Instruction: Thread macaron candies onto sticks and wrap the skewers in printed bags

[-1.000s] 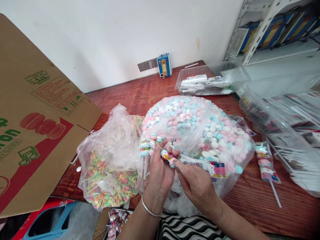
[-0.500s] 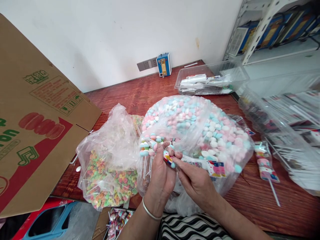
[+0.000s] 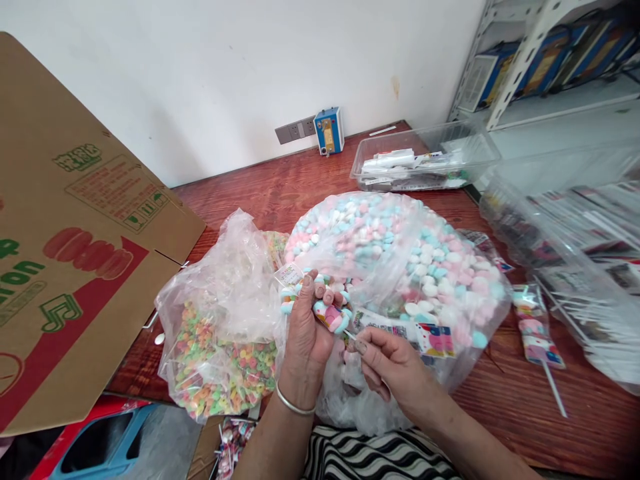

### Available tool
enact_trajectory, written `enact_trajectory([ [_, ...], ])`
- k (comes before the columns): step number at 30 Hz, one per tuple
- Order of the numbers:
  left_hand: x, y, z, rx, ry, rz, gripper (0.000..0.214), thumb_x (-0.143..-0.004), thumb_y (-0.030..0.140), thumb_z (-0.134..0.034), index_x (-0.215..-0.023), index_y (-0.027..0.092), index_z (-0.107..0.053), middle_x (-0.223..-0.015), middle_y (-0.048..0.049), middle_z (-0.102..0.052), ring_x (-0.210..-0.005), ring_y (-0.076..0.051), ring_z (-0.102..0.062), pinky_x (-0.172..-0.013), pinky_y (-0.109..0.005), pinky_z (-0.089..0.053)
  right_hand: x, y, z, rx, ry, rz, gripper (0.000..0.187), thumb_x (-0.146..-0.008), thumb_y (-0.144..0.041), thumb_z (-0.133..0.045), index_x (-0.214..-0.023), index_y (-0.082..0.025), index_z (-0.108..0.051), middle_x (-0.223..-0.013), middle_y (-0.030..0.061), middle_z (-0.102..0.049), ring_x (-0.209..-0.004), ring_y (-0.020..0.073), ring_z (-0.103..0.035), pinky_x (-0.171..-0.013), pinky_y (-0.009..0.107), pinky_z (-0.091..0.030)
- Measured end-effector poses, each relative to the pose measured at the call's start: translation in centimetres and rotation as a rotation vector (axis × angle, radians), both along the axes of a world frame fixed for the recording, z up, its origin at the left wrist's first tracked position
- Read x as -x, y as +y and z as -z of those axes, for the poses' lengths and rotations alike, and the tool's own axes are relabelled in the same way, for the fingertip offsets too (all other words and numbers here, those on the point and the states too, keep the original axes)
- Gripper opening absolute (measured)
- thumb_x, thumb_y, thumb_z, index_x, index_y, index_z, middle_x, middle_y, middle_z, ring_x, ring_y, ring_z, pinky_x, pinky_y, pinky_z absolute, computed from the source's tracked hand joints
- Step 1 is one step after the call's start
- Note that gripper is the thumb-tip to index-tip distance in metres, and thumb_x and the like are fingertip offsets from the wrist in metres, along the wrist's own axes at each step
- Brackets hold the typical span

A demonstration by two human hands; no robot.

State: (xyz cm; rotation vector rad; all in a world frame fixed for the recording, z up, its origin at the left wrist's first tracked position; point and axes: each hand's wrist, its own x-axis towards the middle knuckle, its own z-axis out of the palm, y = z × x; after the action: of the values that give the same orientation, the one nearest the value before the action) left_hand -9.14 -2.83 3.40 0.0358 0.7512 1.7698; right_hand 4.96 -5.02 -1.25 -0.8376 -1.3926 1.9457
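My left hand [image 3: 306,343] is closed around a candy lollipop [image 3: 331,317] in a clear, brightly printed wrapper, pastel candies showing through. Its white stick points toward my right hand [image 3: 403,370], where thumb and fingers pinch the stick's end. Behind my left fingers, other candies [image 3: 287,301] are mostly hidden. Flat printed wrappers [image 3: 431,339] lie just beyond my right hand, on a large clear bag of pink, blue and white candies [image 3: 435,257]. To the left sits a clear bag of small coloured ring candies [image 3: 220,367].
A wrapped lollipop [image 3: 537,333] lies on the wooden table [image 3: 235,183] at right, beside a clear bin [image 3: 590,280] of sticks and wrappers. Another clear tray [image 3: 425,160] stands behind. A cardboard box [image 3: 100,233] blocks the left. Below the edge are several wrapped lollipops [image 3: 233,443].
My right hand has moved from the wrapper down to the stick. My left hand has shifted slightly left and turned, and the wrapped candies show more in it.
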Motion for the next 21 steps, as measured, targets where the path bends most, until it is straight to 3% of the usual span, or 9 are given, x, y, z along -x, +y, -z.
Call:
enact_trajectory([
  [4, -0.5, 0.2, 0.3, 0.037, -0.009, 0.01, 0.017, -0.083, 0.028, -0.071, -0.087, 0.019, -0.058, -0.062, 0.008, -0.046, -0.053, -0.005, -0.049, -0.062, -0.02, -0.048, 0.1, -0.1, 0.1, -0.944, -0.353, 0.233, 0.023, -0.097, -0.018, -0.045, -0.077, -0.017, -0.057, -0.061, 0.0004, -0.056, -0.053, 0.0133, -0.049, -0.055, 0.027, -0.033],
  [5, -0.8, 0.2, 0.3, 0.046, 0.011, 0.003, 0.017, -0.083, 0.029, -0.071, -0.086, 0.018, -0.058, -0.062, 0.0078, -0.046, -0.052, -0.005, -0.048, -0.061, -0.02, -0.048, 0.2, -0.1, 0.1, -1.13, -0.398, 0.28, 0.023, -0.097, -0.014, -0.045, -0.078, -0.016, -0.058, -0.06, 0.001, -0.057, -0.054, 0.0138, -0.049, -0.057, 0.029, -0.033],
  [7, -1.6, 0.2, 0.4, 0.059, 0.066, -0.03, 0.019, -0.082, 0.029, -0.072, -0.085, 0.019, -0.057, -0.062, 0.0075, -0.045, -0.052, -0.005, -0.046, -0.061, -0.02, -0.047, 0.3, 0.0, 0.1, -1.34, -0.461, 0.323, 0.024, -0.096, -0.01, -0.044, -0.078, -0.016, -0.058, -0.056, 0.0004, -0.056, -0.051, 0.0141, -0.047, -0.059, 0.03, -0.032],
  [10, -3.0, -0.2, 0.5, 0.057, 0.116, -0.07, 0.021, -0.081, 0.03, -0.073, -0.087, 0.019, -0.056, -0.063, 0.007, -0.045, -0.052, -0.006, -0.045, -0.059, -0.021, -0.046, 0.6, 0.2, 0.2, -1.314, -0.521, 0.337, 0.028, -0.097, -0.012, -0.043, -0.072, -0.018, -0.054, -0.055, 0.0, -0.054, -0.051, 0.0143, -0.046, -0.057, 0.029, -0.031],
  [15, -3.8, -1.0, 1.1, -0.008, 0.143, 0.033, 0.023, -0.085, 0.038, -0.068, -0.093, 0.018, -0.059, -0.07, 0.0029, -0.053, -0.06, -0.008, -0.053, -0.064, -0.022, -0.048, 0.2, 0.3, 0.5, -0.94, -0.488, 0.321, 0.025, -0.1, -0.02, -0.042, -0.077, -0.019, -0.053, -0.063, -0.0006, -0.056, -0.055, 0.0133, -0.053, -0.055, 0.024, -0.035],
  [19, -1.4, -0.7, 1.2, -0.034, 0.062, 0.052, 0.025, -0.085, 0.034, -0.069, -0.103, 0.019, -0.062, -0.08, 0.0005, -0.059, -0.072, -0.011, -0.06, -0.076, -0.028, -0.052, -0.3, 0.1, 0.5, -0.962, -0.474, 0.302, 0.023, -0.1, -0.023, -0.042, -0.082, -0.019, -0.056, -0.067, 0.0002, -0.061, -0.059, 0.0144, -0.055, -0.058, 0.024, -0.036],
  [21, -0.5, -0.3, 1.1, -0.052, 0.016, 0.021, 0.021, -0.085, 0.03, -0.069, -0.102, 0.019, -0.062, -0.073, 0.0038, -0.055, -0.063, -0.008, -0.055, -0.071, -0.025, -0.052, -0.1, -0.1, 0.4, -1.0, -0.48, 0.288, 0.025, -0.101, -0.022, -0.042, -0.08, -0.019, -0.055, -0.065, -0.0003, -0.06, -0.057, 0.0141, -0.054, -0.058, 0.024, -0.036],
])
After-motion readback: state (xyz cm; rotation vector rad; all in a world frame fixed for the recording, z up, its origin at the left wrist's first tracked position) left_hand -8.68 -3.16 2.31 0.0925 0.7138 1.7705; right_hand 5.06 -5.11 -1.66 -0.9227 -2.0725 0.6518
